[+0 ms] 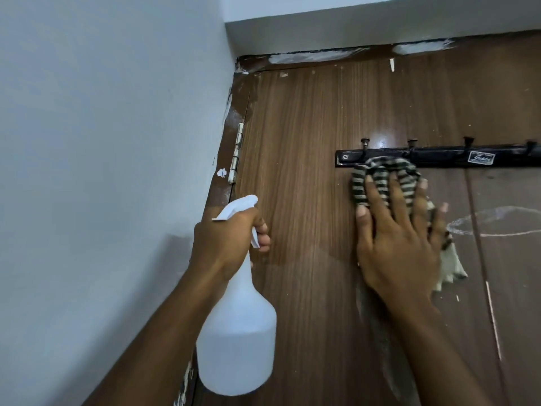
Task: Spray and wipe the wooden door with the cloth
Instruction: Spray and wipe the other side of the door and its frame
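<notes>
A pale wall (pixel 102 142) filled the left side, meeting the door frame where a metal hinge (pixel 237 152) sat. My left hand (pixel 231 238) was curled around the neck of the white spray bottle (pixel 237 332), fingers hooked over its trigger and the nozzle pointing toward the wooden door (pixel 307 127), with the bottle's body hanging below my wrist. The door ran on to the right edge, flecked with white paint near its top. Farther right, my right hand (pixel 401 238) lay with fingers spread and nearly straight, pressing the striped cloth (pixel 377 177) flat against the door. The cloth's top reached the left end of a black hook rail (pixel 439 156), and a loose corner hung below my palm. A whitish curved streak (pixel 497 227) marked the wood just right of it.
</notes>
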The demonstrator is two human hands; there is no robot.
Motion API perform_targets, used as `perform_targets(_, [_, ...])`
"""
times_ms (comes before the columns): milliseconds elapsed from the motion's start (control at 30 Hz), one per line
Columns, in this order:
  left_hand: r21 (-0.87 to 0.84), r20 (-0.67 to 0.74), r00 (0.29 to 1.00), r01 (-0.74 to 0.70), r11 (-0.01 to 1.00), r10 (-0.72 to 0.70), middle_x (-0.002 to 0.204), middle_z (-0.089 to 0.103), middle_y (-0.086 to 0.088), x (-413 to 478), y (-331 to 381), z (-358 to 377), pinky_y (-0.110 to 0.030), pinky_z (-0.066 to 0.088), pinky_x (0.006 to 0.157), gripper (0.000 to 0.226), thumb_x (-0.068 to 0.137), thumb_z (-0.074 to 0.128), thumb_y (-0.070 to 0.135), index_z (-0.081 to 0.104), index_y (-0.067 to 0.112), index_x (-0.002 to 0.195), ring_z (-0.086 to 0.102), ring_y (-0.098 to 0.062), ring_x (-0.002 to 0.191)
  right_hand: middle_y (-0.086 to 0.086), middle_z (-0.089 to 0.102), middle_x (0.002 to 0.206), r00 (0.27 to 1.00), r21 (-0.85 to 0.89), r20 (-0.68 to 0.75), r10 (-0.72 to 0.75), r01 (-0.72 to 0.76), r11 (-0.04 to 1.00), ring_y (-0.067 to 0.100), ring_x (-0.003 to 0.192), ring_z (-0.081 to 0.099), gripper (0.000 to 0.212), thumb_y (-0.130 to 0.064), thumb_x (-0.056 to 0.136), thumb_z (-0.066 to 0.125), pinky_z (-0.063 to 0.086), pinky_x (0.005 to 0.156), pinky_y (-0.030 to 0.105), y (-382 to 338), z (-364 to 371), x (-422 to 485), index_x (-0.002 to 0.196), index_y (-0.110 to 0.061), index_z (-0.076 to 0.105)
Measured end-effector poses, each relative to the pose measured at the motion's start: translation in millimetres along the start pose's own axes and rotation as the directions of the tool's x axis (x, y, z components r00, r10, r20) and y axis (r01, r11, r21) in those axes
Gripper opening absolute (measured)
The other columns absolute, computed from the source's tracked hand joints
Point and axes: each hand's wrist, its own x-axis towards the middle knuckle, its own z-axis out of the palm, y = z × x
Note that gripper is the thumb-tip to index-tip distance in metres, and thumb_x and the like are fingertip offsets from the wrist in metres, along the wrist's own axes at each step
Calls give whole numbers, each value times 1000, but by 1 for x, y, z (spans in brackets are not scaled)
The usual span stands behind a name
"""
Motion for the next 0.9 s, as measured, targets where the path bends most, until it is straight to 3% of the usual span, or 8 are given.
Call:
perform_targets(67, [-20,70,997,34,999,-32,74,69,-10,-2,1,2,-20,46,44,28,98,53,14,66,6,74,67,-19,65,-4,19,172,996,2,-43,79,-79,997,25,161,-3,55,-50,109,21,-3,128,57,-1,0,0,163,-40,24])
perform_targets(133, [-11,138,990,32,999,-30,77,72,-10,-4,1,2,-24,47,54,29,98,53,16,67,7,76,70,-19,67,-3,14,173,997,-22,-28,65,-66,998,32,161,-6,56,-50,109,22,-6,126,60,-17,7,3,164,-41,20])
perform_targets(200, [18,142,990,0,1000,-2,79,75,-11,-5,0,3,-26,49,58,26,96,55,18,70,6,78,73,-20,68,-6,8,174,990,-44,82,-114,118,992,34,160,-11,57,-53,108,18,-9,125,61,-45,17,14,164,-46,14])
perform_targets(267, [55,119,991,-60,997,53,76,76,-11,-7,-1,5,-28,51,59,24,92,57,18,73,4,80,75,-20,68,-8,5,174,928,-25,201,-313,325,945,31,159,-17,57,-55,107,11,-10,125,58,-69,25,27,163,-49,11])
perform_targets(367, [62,112,992,-63,996,56,74,76,-10,-7,-4,3,-29,50,59,22,90,57,16,73,5,80,75,-18,66,-9,7,174,886,6,238,-398,409,913,24,160,-17,57,-56,107,9,-13,125,53,-71,22,38,163,-49,12])
perform_targets(500, [31,138,990,-3,1000,-1,75,75,-10,-3,-7,-6,-27,47,59,22,94,56,13,70,4,79,73,-23,72,-12,14,173,923,-32,175,-343,353,935,18,161,-10,55,-58,108,12,-10,127,49,-26,8,32,163,-49,15])
perform_targets(700, [32,157,988,-12,999,7,80,77,-10,-2,-13,-7,-25,46,58,25,95,56,18,71,9,78,76,-23,78,-10,12,173,984,-77,138,-117,128,989,16,160,-9,59,-61,106,10,-12,128,48,33,-19,28,164,-46,15])
perform_targets(900, [-20,187,981,-42,999,45,68,69,-13,-11,-9,-1,-23,49,46,25,94,55,12,68,4,74,67,-21,59,-10,18,172,995,-37,85,-51,55,998,16,161,-5,55,-57,109,13,-10,128,51,23,-14,23,163,-48,15])
